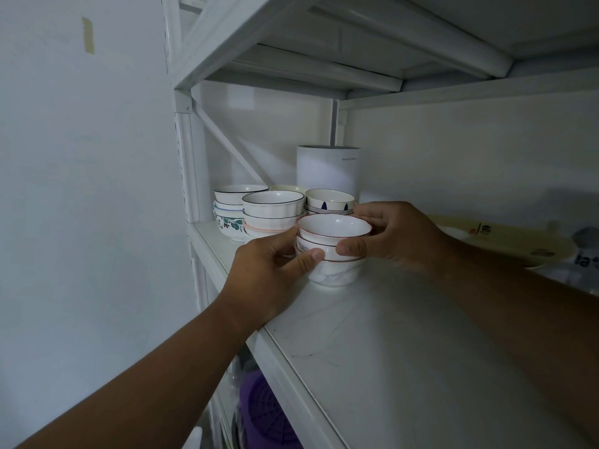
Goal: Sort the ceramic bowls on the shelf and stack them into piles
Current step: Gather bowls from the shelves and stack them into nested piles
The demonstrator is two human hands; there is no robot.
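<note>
A pile of three white bowls with thin red-brown rims [334,228] stands on the white shelf [389,335]. My left hand [269,270] grips its left side, thumb on the lower bowls. My right hand [395,234] holds the right side, thumb at the front and fingers round the back of the top bowl. Behind it stand other piles: a black-rimmed bowl pile [272,212], a pile at the far left with a green floral bowl [228,218] at the bottom, and a cream bowl with dark marks [329,199] on top of another pile.
A tall white cylinder [327,170] stands at the back behind the bowls. A cream plate with printed marks [505,241] lies at the right. The shelf post [186,163] rises at the left. A purple basket [262,409] sits on the level below.
</note>
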